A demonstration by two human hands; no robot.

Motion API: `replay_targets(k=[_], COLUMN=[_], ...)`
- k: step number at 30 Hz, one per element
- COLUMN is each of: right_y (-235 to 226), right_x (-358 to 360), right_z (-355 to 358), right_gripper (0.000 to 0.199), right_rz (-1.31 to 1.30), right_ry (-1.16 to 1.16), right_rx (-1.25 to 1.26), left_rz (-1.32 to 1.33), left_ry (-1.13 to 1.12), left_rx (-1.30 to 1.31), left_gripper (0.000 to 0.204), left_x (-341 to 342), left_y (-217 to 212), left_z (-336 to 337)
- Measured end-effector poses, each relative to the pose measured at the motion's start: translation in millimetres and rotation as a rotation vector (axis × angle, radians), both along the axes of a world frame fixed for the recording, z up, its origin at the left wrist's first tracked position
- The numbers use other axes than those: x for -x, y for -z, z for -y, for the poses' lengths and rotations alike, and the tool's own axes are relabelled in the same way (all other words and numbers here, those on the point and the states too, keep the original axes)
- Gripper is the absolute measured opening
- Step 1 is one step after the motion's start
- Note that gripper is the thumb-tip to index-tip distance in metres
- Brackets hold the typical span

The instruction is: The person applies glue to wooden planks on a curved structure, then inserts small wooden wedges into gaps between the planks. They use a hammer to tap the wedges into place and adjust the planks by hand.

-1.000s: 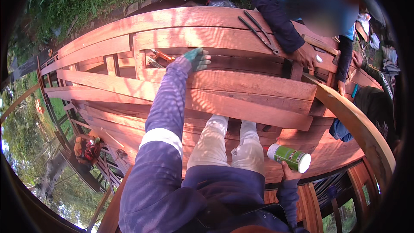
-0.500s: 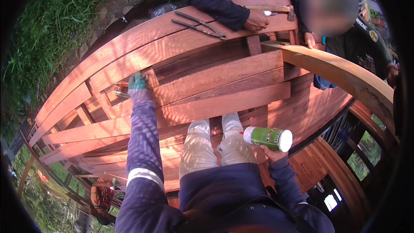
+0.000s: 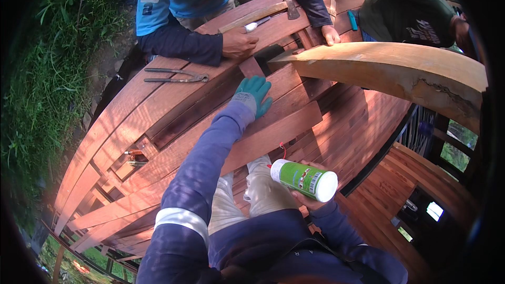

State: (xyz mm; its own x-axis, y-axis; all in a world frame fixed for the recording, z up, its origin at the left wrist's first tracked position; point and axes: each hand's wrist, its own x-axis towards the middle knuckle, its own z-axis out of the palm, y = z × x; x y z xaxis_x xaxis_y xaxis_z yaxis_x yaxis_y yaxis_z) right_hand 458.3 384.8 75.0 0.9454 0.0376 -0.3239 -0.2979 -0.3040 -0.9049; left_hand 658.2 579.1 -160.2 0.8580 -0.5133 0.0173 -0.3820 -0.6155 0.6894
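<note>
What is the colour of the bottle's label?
The label is mostly green; best seen in the head view.

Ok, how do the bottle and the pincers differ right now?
The bottle is green and white; the pincers are dark. The bottle is a thick cylinder, while the pincers have two slim handles. The bottle is gripped in the right hand; the pincers lie on the planks. Neither stands upright.

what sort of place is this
Probably an outdoor woodworking site, maybe for boats: long curved planks, a thick curved beam and pincers lying on the wood, with grass alongside.
</note>
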Motion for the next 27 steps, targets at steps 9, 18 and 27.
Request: replay_targets(k=[9, 18, 27], right_y=[8, 72, 170], right_x=[-73, -231, -298], right_z=[42, 1, -13], right_gripper=[0.090, 0.052, 0.052], right_rz=[0.117, 0.763, 0.803], right_ry=[-0.127, -0.306, 0.047], right_rx=[0.216, 0.434, 0.722], left_rz=[-0.348, -0.448, -0.412], left_ry=[-0.263, -1.019, -0.999], left_rx=[-0.338, -0.374, -0.401], left_gripper=[0.047, 0.046, 0.048], left_x=[13, 68, 71], left_y=[38, 39, 48], left_z=[-62, -95, -91])
